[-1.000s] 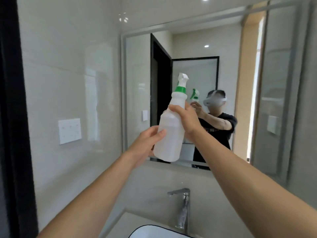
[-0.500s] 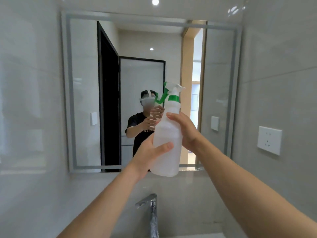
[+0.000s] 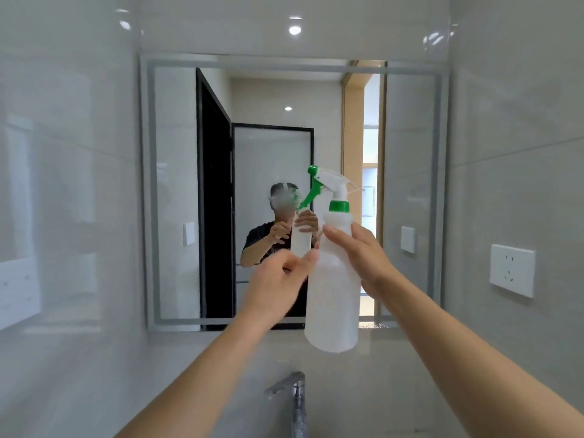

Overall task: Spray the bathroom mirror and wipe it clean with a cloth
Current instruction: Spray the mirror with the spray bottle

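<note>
The bathroom mirror (image 3: 177, 184) hangs straight ahead with a frosted border and reflects me and the bottle. My right hand (image 3: 363, 257) grips a white spray bottle (image 3: 335, 298) by its shoulder, just under the green collar. It holds the bottle upright in front of the mirror's lower middle. The white spray head with its green trigger and green nozzle tip faces the glass. My left hand (image 3: 278, 279) hovers at the bottle's left side with loosely bent fingers; the reflection shows it off the bottle. No cloth is in view.
A chrome faucet (image 3: 294, 393) stands below the mirror at the bottom centre. A white wall socket (image 3: 512, 270) sits on the right tiled wall. A white panel (image 3: 15, 295) is on the left wall. Both walls stand close on either side.
My view has swung round to face the mirror squarely. The bottle has shifted slightly right and upright, and my left hand has come away from its side.
</note>
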The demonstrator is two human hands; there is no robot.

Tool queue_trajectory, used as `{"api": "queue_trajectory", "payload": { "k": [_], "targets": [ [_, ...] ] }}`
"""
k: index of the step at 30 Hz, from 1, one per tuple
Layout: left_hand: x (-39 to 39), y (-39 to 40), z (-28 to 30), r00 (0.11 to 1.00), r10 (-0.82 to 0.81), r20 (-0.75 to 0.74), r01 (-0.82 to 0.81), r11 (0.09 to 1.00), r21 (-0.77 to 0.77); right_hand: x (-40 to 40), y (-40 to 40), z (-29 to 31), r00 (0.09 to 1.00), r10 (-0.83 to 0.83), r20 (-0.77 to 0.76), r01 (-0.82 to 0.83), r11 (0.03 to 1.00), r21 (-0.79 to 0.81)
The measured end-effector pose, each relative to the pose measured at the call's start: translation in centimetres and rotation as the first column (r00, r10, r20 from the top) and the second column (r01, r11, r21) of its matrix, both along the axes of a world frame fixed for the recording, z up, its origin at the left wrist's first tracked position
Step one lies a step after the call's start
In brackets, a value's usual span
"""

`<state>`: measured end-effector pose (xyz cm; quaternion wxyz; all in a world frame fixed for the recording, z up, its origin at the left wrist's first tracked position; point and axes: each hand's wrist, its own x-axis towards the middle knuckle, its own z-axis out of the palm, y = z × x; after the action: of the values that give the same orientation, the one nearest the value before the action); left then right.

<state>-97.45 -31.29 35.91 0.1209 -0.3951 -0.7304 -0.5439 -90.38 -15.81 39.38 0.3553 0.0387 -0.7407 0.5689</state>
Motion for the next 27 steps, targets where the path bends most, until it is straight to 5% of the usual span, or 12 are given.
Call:
{"api": "queue_trajectory", "payload": {
  "k": [2,5,11,17,27],
  "targets": [
    [-1.6,-1.6,2.5,0.998,0.055,0.012,-0.056,0.968,0.244,0.5,0.2,-1.0,1.0,0.028,0.004,-0.028,0.999,-0.032],
    [-2.8,-1.9,6.4,0.986,-0.127,0.108,0.075,0.918,0.39,0.5,-0.2,-2.6,0.997,0.067,0.043,-0.066,0.997,-0.035],
    [-2.7,-0.3,8.4,0.958,-0.283,0.049,0.249,0.903,0.351,0.4,-1.4,-3.2,0.99,0.127,0.064,-0.128,0.992,0.006],
    [-3.1,0.2,8.8,0.97,-0.232,-0.067,0.241,0.907,0.344,0.8,-1.4,-2.4,0.99,0.129,0.058,-0.131,0.991,0.024],
    [-2.5,0.3,9.5,0.97,-0.241,0.035,0.211,0.903,0.374,0.8,-1.6,-1.9,0.99,0.134,0.042,-0.136,0.99,0.042]
  ]
}}
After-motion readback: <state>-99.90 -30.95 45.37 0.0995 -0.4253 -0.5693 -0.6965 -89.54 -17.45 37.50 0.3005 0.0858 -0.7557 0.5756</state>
